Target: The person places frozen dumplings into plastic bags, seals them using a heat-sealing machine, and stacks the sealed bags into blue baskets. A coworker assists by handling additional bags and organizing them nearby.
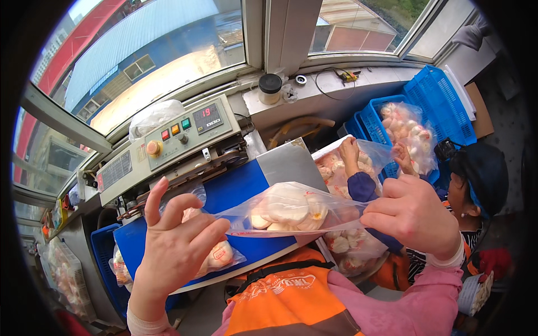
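Between my two hands a clear plastic bag [290, 208] is stretched by its opposite corners, with several white buns inside and red print on the film. My left hand [180, 239] pinches one end between thumb and fingers, its other fingers raised. The other end is held in my right hand [403, 214]. Beneath lies the blue conveyor belt [235, 189] of a band sealing machine [180, 138], whose panel has coloured buttons and a lit display. Another bag of buns [220, 254] rests on the belt near my left hand, which partly hides it.
At the right a co-worker [475, 185] handles a bag over a white box [332, 147] of bagged buns. Blue crates [441, 105] with bagged buns stand beyond. A black-lidded jar [270, 88] is on the windowsill. A blue bin [105, 252] is left of the belt.
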A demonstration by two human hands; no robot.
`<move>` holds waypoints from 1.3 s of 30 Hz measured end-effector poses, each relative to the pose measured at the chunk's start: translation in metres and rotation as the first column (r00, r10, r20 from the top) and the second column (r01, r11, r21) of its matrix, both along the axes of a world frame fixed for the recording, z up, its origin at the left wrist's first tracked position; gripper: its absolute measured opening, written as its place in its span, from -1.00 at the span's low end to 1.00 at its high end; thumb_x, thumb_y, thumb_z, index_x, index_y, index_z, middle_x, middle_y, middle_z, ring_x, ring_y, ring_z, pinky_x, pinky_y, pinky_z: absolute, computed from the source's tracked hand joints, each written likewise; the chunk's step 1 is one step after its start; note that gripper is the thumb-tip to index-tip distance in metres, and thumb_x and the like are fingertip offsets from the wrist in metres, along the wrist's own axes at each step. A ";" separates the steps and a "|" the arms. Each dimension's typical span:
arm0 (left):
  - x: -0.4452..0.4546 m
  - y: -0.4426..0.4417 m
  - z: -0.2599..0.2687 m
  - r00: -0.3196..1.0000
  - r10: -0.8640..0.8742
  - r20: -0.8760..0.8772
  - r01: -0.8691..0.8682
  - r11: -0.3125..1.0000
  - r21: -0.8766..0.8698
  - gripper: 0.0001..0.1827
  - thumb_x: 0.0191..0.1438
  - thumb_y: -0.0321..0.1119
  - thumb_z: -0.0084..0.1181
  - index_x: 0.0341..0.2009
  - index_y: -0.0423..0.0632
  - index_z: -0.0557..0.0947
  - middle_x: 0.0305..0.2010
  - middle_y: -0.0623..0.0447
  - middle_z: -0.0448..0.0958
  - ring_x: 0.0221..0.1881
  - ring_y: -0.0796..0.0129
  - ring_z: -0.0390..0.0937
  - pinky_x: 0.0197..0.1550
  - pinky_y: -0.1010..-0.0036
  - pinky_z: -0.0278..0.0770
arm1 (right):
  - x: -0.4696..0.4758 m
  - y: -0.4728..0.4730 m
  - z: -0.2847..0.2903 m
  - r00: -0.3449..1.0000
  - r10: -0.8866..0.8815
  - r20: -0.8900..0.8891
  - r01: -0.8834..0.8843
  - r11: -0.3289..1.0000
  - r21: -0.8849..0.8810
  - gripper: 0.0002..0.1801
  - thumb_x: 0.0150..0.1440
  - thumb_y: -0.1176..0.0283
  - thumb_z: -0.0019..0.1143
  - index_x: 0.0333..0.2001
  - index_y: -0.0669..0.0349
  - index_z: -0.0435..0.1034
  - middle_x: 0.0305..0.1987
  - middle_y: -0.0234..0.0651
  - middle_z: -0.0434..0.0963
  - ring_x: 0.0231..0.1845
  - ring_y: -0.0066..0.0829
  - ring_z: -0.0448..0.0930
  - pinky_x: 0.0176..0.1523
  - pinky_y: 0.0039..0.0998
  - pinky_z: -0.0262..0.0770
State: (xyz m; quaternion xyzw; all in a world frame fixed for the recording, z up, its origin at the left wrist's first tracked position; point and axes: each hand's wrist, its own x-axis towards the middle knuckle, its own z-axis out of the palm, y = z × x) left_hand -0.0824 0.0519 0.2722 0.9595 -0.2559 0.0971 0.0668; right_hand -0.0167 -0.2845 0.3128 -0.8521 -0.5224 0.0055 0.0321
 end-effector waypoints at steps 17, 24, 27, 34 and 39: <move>0.022 -0.011 -0.128 0.881 -0.330 -0.341 -0.304 0.159 -0.939 -0.63 0.29 -0.28 -0.06 0.08 -0.23 0.51 0.11 -0.06 0.52 0.13 0.33 0.44 0.19 0.45 0.33 | -0.005 0.001 -0.007 0.991 -0.114 -0.075 0.113 0.993 -0.015 -0.85 -0.23 0.45 0.17 -0.46 0.11 0.49 -0.38 -0.58 0.58 -0.36 -0.50 0.48 -0.26 -0.47 0.33; 0.001 -0.030 -0.145 0.961 -0.021 -0.276 -0.276 -0.004 -0.961 -0.78 0.29 -0.40 -0.07 -0.25 -0.28 0.57 -0.28 -0.08 0.63 -0.24 0.32 0.57 -0.09 0.48 0.49 | -0.009 -0.010 -0.017 0.976 -0.219 -0.002 0.217 0.963 0.157 -0.76 -0.20 0.40 0.32 -0.36 0.13 0.53 -0.51 -0.47 0.52 -0.46 -0.47 0.46 -0.38 -0.44 0.29; -0.010 -0.039 -0.147 0.968 -0.021 -0.252 -0.253 -0.092 -0.963 -0.77 0.31 -0.37 -0.11 -0.29 -0.27 0.51 -0.31 -0.14 0.61 -0.26 0.23 0.59 -0.11 0.41 0.52 | -0.028 -0.018 -0.011 0.948 -0.314 -0.042 0.316 0.928 0.197 -0.70 -0.22 0.36 0.40 -0.33 0.14 0.55 -0.56 -0.40 0.48 -0.58 -0.44 0.41 -0.44 -0.48 0.24; -0.013 -0.044 -0.161 0.950 -0.074 -0.304 -0.312 -0.197 -0.929 -0.78 0.32 -0.35 -0.13 -0.31 -0.22 0.48 -0.29 -0.09 0.57 -0.21 0.25 0.55 -0.06 0.41 0.48 | -0.032 -0.047 -0.117 0.694 0.054 -0.718 0.651 0.378 0.658 0.06 -0.16 0.07 0.47 0.32 0.24 0.07 0.12 -0.20 0.39 0.02 -0.45 0.45 0.01 -0.42 0.41; -0.015 -0.031 -0.161 0.935 -0.027 -0.353 -0.346 -0.273 -0.898 -0.82 0.32 -0.35 -0.12 -0.25 -0.19 0.45 -0.26 -0.10 0.55 -0.18 0.21 0.54 -0.03 0.37 0.48 | -0.025 0.005 -0.151 0.700 -0.099 -0.707 0.602 0.615 0.510 -0.33 -0.07 0.20 0.39 0.06 0.34 0.37 0.01 -0.15 0.49 0.09 -0.35 0.45 0.13 -0.42 0.36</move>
